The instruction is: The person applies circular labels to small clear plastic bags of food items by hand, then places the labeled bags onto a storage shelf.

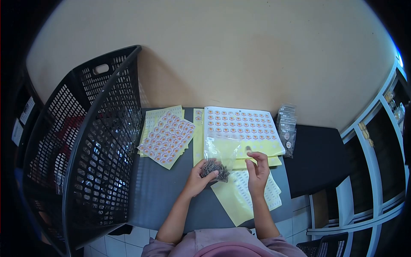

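My left hand [201, 179] is closed around the lower part of a clear plastic bag [219, 147], thumb in front. Dark, small curved pieces [215, 170] fill the bottom of the bag; their kind I cannot make out. To the right, my right hand [258, 171] is raised over the sticker sheets, its index finger and thumb bent toward each other. A small dark spot shows at the fingertips, too small to name. Behind both hands lies a sheet of round stickers [239, 124], its lower part bare yellow backing.
More sticker sheets [167, 139] lie at left, and others [246, 197] near my body. A tall black plastic basket [96, 141] stands on the left. Packed clear bags [287, 130] are stacked at the right by the wall. Shelves [372, 150] stand farther right.
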`<state>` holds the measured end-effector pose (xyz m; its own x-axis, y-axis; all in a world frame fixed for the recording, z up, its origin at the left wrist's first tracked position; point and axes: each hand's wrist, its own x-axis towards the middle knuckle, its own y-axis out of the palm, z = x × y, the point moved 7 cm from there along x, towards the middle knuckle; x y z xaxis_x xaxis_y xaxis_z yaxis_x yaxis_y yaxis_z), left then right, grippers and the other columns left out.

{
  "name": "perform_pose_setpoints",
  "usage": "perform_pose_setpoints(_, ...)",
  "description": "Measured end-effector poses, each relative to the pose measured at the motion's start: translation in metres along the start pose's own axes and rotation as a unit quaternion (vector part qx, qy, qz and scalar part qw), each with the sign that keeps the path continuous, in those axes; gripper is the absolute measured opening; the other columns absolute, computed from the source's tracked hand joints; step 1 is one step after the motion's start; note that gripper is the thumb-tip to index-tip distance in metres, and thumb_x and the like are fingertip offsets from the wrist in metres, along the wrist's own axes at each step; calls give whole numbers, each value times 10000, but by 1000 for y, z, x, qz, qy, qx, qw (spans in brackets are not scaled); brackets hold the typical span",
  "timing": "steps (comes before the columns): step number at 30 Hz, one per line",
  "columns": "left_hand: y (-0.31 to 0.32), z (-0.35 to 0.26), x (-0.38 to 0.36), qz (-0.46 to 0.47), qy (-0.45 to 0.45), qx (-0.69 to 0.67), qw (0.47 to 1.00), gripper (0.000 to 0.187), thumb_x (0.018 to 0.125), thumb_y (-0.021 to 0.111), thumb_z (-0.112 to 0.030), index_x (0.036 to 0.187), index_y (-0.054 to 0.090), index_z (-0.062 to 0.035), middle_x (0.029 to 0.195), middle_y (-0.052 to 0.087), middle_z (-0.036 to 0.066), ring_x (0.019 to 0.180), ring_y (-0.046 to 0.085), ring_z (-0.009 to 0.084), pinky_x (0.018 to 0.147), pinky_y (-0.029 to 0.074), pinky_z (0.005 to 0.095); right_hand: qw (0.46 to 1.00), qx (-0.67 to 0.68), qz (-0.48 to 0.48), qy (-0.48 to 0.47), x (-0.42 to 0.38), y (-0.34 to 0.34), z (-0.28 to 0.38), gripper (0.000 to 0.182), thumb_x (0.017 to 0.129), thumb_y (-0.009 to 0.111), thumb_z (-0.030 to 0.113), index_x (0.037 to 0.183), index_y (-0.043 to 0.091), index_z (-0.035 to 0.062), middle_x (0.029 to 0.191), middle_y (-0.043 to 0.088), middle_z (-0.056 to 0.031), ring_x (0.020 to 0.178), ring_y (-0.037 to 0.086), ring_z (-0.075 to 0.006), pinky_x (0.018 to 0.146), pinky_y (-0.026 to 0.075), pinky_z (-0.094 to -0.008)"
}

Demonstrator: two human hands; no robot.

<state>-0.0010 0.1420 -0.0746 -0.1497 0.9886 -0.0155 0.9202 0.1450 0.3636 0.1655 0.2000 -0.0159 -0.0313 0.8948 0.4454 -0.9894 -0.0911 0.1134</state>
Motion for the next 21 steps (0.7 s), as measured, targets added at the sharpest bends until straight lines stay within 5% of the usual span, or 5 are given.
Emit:
perform_pose_setpoints(4,0,17,0,-6,-49,-19,999,337,855,518,-106,1168,442,-9,990,567,49,852,564,96,701,493,232,988,-75,121,59,2,17,-1,56,764,607,66,767,578,18,729,381,8,600,360,-58,523,317,-193)
perform_pose_setpoints(11,9,14,-3,13,-51,-48,997,370,902,415,-129,1263,363,-66,1056,551,63,898,561,116,755,483,244,974,-129,166,80,9,27,2,97,758,611,93,786,578,6,733,414,-12,642,392,-84,562,336,-209)
perform_pose_setpoints(16,14,5,-5,33,-26,-58,997,426,899,395,-85,1311,287,-80,1114,532,90,949,549,138,788,472,255,942,-275,180,-72,10,36,27,107,730,627,77,764,559,3,737,430,-48,697,442,-155,642,366,-262)
perform_pose_setpoints(21,12,9,-4,19,-36,-50,998,442,891,406,-71,1316,285,-80,1101,537,88,953,543,136,796,465,255,925,-312,195,-96,7,41,32,117,713,631,97,762,561,17,741,443,-73,733,460,-216,683,364,-312)
